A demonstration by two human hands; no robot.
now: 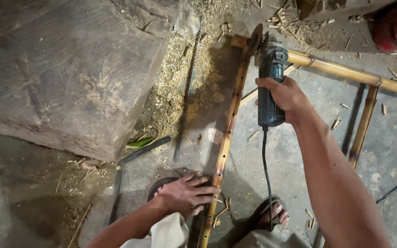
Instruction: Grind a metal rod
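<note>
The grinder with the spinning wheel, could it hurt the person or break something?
Possibly, in three ways. The right hand alone holds the angle grinder, so a kick at the bamboo joint might twist it loose. The left hand presses the same bamboo pole, in line with the disc. The cord hangs down to a foot in an open sandal, where it could snag, and chips could hit bare toes.

Concrete floor (pixel 272 151), grey, dusty. Bamboo frame (pixel 228 128) lies flat on it. Left of frame: sawdust heap (pixel 184 78), thin dark rod (pixel 185 98), large stone block (pixel 65 69). Beside block's near corner: green scrap (pixel 139 142). Between frame's poles: short bamboo offcuts (pixel 336 123). Beyond frame's far corner: more chips (pixel 286 18). At frame's near end: sandalled foot (pixel 272 213).
</note>
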